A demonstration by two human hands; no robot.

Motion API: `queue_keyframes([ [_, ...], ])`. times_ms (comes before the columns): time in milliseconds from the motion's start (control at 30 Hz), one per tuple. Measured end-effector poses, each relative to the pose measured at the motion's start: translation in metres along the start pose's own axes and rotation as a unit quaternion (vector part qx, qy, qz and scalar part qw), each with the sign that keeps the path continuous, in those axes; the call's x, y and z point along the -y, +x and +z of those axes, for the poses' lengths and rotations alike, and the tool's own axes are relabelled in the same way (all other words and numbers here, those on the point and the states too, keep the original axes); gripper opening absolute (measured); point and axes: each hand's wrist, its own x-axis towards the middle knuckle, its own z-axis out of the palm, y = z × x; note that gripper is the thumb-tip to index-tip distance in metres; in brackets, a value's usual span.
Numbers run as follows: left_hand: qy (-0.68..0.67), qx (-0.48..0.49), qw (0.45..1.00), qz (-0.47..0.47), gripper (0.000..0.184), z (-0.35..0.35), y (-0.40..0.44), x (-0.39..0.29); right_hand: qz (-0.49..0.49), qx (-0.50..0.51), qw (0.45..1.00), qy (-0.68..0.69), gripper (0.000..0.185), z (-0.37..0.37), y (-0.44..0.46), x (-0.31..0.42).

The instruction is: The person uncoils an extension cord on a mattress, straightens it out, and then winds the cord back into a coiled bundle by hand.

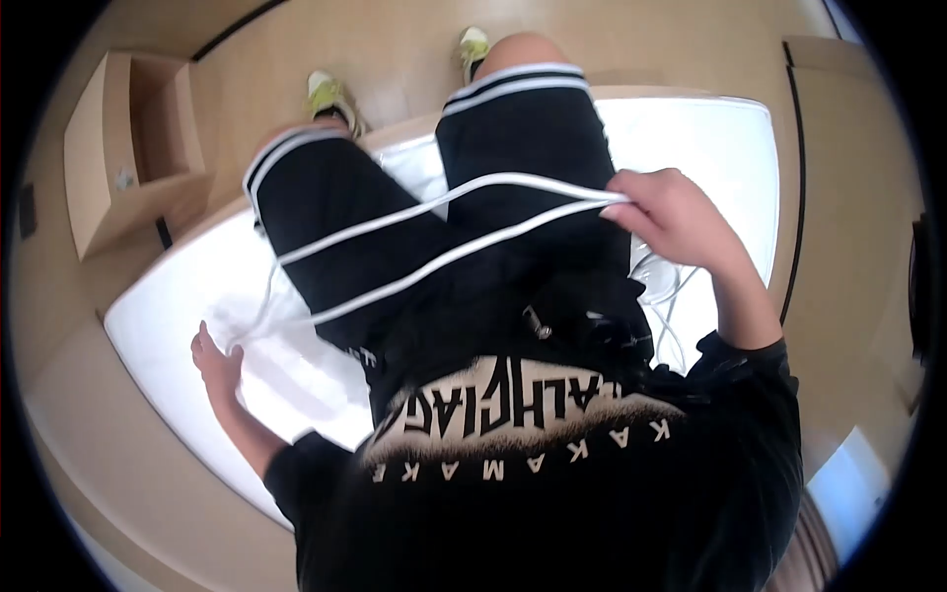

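Observation:
A white cable (434,264) stretches in two roughly parallel strands across my lap, above black shorts (533,138) with white-striped hems. At the right, my right hand (671,212) is closed around both strands, which meet at its thumb and fingers. My left hand (215,363) is at the far end of the strands, over the white mattress (168,316). Its thumb and a finger reach up around the cable's end. The cable there is blurred and pale against the white surface. More white cable (666,296) lies in loose loops beside my right hip, below the right wrist.
I sit on the mattress edge, feet in yellow-green sneakers (330,97) on the wooden floor (385,49). An open-fronted wooden cabinet (99,158) stands at the left. A wooden panel (848,178) is at the right. A blue-white object (850,493) shows at the lower right.

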Motion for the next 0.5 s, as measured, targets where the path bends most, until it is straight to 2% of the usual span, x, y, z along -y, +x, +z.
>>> queue_keyframes([
  [33,-0.075,-0.032,0.988,0.134,0.076,-0.023,0.005,-0.025,-0.017,-0.015,1.000,0.016,0.019,-0.005,0.009,0.007],
  [67,-0.173,-0.046,0.964,0.196,0.075,-0.057,-0.001,-0.081,-0.036,-0.035,0.998,0.032,0.018,-0.008,0.019,0.017],
  [133,-0.337,-0.070,0.883,0.319,0.072,-0.112,-0.036,-0.203,-0.050,-0.014,0.997,0.056,0.020,-0.019,0.039,0.047],
  [167,-0.398,-0.079,0.829,0.384,0.071,-0.129,-0.052,-0.252,-0.126,-0.044,0.990,0.055,0.018,-0.012,0.050,0.053],
  [233,-0.236,-0.186,0.796,0.526,0.069,-0.150,-0.072,-0.322,-0.151,0.019,0.987,0.051,0.023,-0.008,0.066,0.078],
  [300,-0.192,-0.202,0.793,0.541,0.059,-0.141,-0.063,-0.352,-0.178,0.069,0.975,0.116,0.024,-0.007,0.075,0.083],
  [333,-0.220,-0.193,0.801,0.523,0.043,-0.141,-0.060,-0.358,-0.126,0.122,0.973,0.148,0.028,-0.023,0.073,0.084],
  [367,-0.223,-0.228,0.785,0.532,0.028,-0.141,-0.055,-0.358,-0.149,0.111,0.968,0.167,0.028,-0.021,0.075,0.070],
  [433,-0.208,-0.272,0.759,0.554,0.018,-0.144,-0.056,-0.361,-0.118,0.173,0.944,0.255,0.029,-0.030,0.066,0.062],
  [467,-0.203,-0.302,0.751,0.550,0.015,-0.137,-0.052,-0.363,-0.107,0.173,0.947,0.248,0.031,-0.030,0.065,0.059],
  [500,-0.186,-0.310,0.777,0.515,0.016,-0.138,-0.049,-0.363,-0.097,0.174,0.949,0.242,0.032,-0.027,0.064,0.055],
])
